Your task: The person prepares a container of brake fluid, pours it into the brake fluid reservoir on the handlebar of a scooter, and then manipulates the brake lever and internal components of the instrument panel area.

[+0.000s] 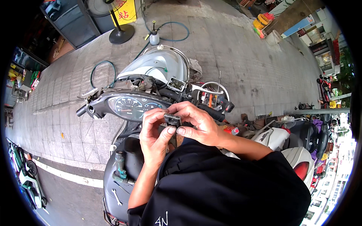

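Between the fingertips of both hands is a small black rectangular part (172, 120), whose exact kind I cannot make out. My left hand (152, 132) pinches its left end with thumb and fingers. At the other end, the thumb and fingers of my right hand (198, 122) close on it. Just beyond my hands lies the scooter's instrument panel (126, 107), with bare handlebar parts around it. A small metal reservoir (176, 84) without a lid sits by the right handlebar. The right grip (211, 112) is partly behind my right hand.
On the scooter seat (111, 180) lie a teal cordless power tool (120, 167) and an open-end wrench (117, 197). A spray bottle (154, 37), hose (177, 23) and pedestal fan base (121, 34) stand ahead. At right are a white scooter (272, 137) and a red bottle (231, 130).
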